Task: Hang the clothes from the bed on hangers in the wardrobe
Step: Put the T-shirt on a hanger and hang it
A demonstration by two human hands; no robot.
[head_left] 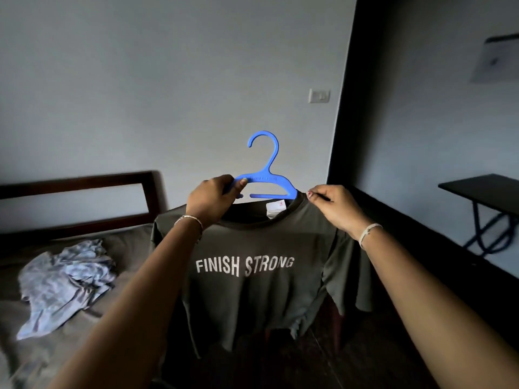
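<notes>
Straight ahead of me is a plain pale grey painted wall. Up on its right side sits a small white rectangular light switch plate. Just right of the switch, a broad black vertical band runs down from the top edge, standing between that wall and a second grey wall. High on that one, near the edge of my view, hangs a pale tilted sheet of paper; I can't read it. Below it, a black flat-topped table stands on curved dark blue metal legs. A black skirting strip follows the wall's foot, and the floor is dark.
</notes>
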